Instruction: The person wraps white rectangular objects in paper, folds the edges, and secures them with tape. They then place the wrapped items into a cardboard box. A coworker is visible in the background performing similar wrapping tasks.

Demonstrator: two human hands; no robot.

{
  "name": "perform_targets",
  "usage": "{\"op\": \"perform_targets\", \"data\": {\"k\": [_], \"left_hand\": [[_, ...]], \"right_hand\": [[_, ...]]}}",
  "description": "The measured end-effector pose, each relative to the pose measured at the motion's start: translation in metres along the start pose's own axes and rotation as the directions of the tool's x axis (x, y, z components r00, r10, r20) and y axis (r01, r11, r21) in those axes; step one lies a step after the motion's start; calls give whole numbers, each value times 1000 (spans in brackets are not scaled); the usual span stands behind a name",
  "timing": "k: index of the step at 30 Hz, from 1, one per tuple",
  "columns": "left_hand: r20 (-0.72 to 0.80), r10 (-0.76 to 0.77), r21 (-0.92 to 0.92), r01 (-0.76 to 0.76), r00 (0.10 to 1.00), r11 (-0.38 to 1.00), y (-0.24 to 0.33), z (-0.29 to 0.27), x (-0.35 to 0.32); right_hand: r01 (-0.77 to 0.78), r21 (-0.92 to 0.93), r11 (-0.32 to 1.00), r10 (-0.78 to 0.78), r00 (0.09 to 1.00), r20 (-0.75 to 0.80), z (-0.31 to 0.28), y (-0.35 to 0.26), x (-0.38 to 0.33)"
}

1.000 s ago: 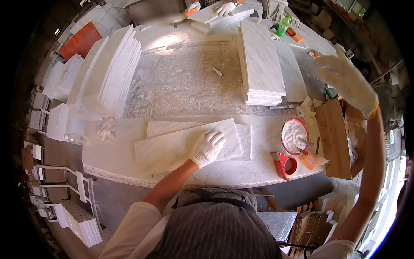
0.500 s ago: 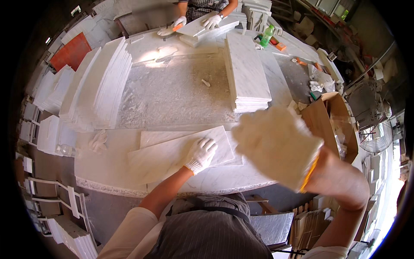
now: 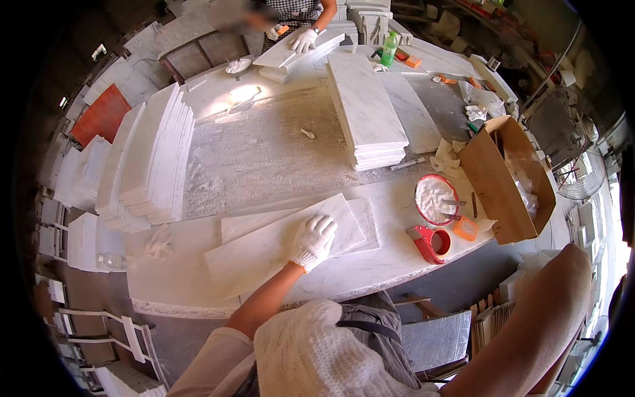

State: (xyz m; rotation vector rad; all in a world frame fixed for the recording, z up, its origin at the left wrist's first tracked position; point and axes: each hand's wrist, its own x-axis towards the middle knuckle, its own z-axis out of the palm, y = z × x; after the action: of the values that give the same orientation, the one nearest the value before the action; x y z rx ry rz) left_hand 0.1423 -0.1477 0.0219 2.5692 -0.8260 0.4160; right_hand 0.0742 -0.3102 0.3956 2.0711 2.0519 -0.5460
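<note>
White-knit-gloved right hand [image 3: 317, 354] drawn back off pale stone counter [image 3: 172, 282], grip can't be told; matching left hand [image 3: 313, 239], unclamped, alone rests atop grey-veined white rectangular slab [image 3: 268, 241].

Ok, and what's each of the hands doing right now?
Left hand: open, resting on the upper white slab.
Right hand: close to the camera; open or closed cannot be told.

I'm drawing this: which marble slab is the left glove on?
The slanted top marble slab of the front pair: the left hand rests on it; the lower slab peeks out beneath.
</note>
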Motion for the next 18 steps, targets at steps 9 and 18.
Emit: {"op": "perform_targets", "data": {"k": [9,18], "left_hand": [[12,12,-2,-12,1000,1000,6,3,8],[27,-15,64,14,1000,998,13,4,15]], "right_hand": [[-208,268,941,132,952,278,-34,5,-30],[-699,434,569,806,579,-123,100,177,-170]]}}
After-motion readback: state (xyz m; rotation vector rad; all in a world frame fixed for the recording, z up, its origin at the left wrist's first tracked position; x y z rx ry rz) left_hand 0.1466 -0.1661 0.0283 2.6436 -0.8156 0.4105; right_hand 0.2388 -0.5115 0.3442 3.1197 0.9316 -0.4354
